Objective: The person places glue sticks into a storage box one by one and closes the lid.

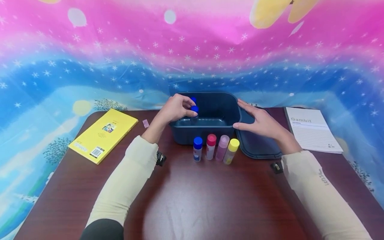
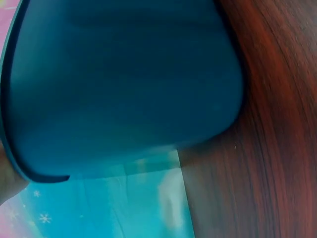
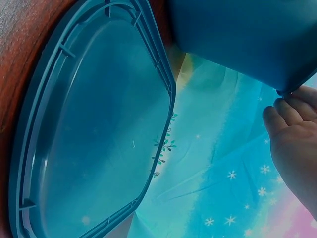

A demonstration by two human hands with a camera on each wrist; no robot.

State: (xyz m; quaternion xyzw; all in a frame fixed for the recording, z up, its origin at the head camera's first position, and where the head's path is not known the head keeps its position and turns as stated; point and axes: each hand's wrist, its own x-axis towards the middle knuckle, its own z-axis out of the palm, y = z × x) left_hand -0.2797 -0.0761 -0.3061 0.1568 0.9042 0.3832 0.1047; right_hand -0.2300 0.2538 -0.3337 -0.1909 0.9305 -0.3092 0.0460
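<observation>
My left hand (image 1: 175,108) reaches over the near left corner of the blue bin (image 1: 210,131), fingers curled round a small bottle with a blue cap (image 1: 194,109), holding it just inside the bin. A second blue cap (image 1: 193,99) shows right behind it; I cannot tell what it belongs to. My right hand (image 1: 259,121) lies flat, fingers straight, against the bin's right rim, holding nothing, with the bin's lid (image 1: 258,145) lying on the worktop (image 1: 210,200) beneath it.

Four more bottles stand in a row just in front of the bin: a blue-capped one (image 1: 197,149), a red-capped one (image 1: 211,146), a pink one (image 1: 222,147) and a yellow-capped one (image 1: 231,151), close together, the last leaning a little. A yellow book (image 1: 103,134) lies well to the left, with a small pink scrap (image 1: 145,123) between it and my left arm. A white booklet (image 1: 312,130) lies to the right, beside the lid. A starry pink and blue cloth (image 1: 90,66) hangs behind.

My left wrist view is nearly filled by the bin's outer wall (image 2: 124,84), blurred, so it shows no bottle. My right wrist view shows the lid's ribbed underside (image 3: 94,134) and only my fingertips (image 3: 287,111) at the bin's edge.
</observation>
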